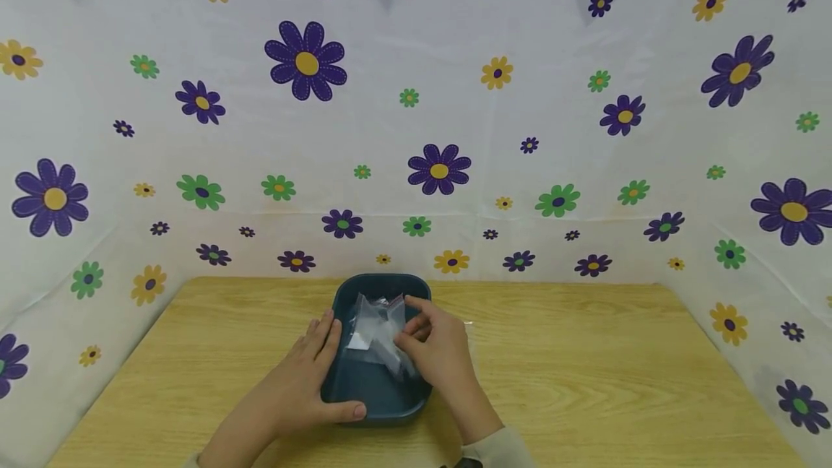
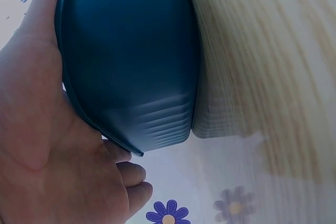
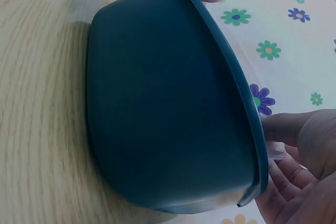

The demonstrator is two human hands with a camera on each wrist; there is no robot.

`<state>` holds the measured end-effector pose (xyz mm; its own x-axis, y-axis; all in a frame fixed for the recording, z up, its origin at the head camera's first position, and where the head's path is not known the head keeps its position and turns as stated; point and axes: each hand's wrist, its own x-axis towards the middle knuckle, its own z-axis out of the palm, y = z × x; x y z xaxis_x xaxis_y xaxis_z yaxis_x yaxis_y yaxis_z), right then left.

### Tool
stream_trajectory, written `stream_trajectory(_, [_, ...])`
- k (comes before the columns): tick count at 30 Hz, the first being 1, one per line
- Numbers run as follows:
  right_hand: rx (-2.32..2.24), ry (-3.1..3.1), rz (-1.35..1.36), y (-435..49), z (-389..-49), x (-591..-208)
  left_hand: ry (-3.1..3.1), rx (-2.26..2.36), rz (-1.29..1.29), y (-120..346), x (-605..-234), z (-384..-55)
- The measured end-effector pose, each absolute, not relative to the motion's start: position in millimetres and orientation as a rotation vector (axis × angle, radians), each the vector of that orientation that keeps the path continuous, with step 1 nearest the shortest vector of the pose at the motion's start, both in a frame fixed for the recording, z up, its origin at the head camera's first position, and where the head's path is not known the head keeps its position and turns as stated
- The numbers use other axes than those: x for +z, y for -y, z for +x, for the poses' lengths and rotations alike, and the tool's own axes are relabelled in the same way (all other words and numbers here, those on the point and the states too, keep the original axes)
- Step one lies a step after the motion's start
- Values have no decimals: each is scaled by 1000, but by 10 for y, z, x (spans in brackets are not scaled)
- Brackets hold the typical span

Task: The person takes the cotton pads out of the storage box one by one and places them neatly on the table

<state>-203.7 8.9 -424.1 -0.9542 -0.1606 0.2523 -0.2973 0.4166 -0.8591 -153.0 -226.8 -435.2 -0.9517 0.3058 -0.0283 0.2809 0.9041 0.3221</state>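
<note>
A dark teal plastic basin point(image 1: 377, 399) stands on the table, with several clear plastic zip bags point(image 1: 370, 327) heaped inside it. My left hand point(image 1: 302, 374) holds the basin at its left side, fingers along the rim and thumb over the near edge. In the left wrist view, the palm of the left hand point(image 2: 63, 145) lies along the basin's rim. My right hand point(image 1: 442, 345) reaches over the right rim and pinches a clear zip bag point(image 1: 396, 316) between thumb and fingers. Only a sliver of clear plastic point(image 3: 276, 155) shows at the fingers in the right wrist view.
Light wood-grain table point(image 1: 585, 367) lies under the basin. A clear plastic edge point(image 1: 469, 324) shows just beyond the right hand, mostly hidden by it. White cloth with printed flowers point(image 1: 390, 128) closes off the back and both sides.
</note>
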Motion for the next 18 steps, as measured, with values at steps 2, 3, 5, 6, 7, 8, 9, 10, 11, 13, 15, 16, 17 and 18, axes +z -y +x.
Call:
stream_trajectory(2, [1571,2520,402,-100,-2047,-4252,-2990,491,459,2268,-4349,-1527])
stream_trajectory(3, [1570,2513,395,-107,-2048,-4255,-2991,490,459,2268,-4349,-1527])
stream_trajectory(5, [1571,2490,375,-121,-2052,-4256,-2989,490,456,2268,-4348,-1527])
stream_trajectory(6, [1574,2477,365,-130,-2057,-4259,-2986,490,454,2269,-4348,-1528])
stream_trajectory(7, [1578,2466,354,-140,-2061,-4259,-2982,493,451,2269,-4350,-1529])
stream_trajectory(8, [1591,2458,337,-150,-2067,-4257,-2979,497,450,2270,-4352,-1530])
stream_trajectory(9, [1608,2447,324,-163,-2077,-4254,-2977,501,449,2270,-4351,-1530])
stream_trajectory(10, [1619,2439,308,-175,-2089,-4254,-2977,505,449,2271,-4350,-1530])
stream_trajectory(11, [1633,2434,292,-189,-2099,-4252,-2975,509,449,2271,-4349,-1529])
stream_trajectory(13, [1680,2427,261,-221,-2114,-4240,-2973,513,445,2271,-4344,-1528])
stream_trajectory(15, [1731,2420,225,-253,-2122,-4222,-2971,512,442,2269,-4338,-1528])
stream_trajectory(16, [1756,2419,204,-269,-2123,-4214,-2969,510,439,2269,-4339,-1528])
stream_trajectory(17, [1788,2411,194,-285,-2126,-4205,-2967,507,435,2269,-4339,-1528])
stream_trajectory(18, [1822,2405,183,-302,-2129,-4197,-2966,505,432,2270,-4341,-1528])
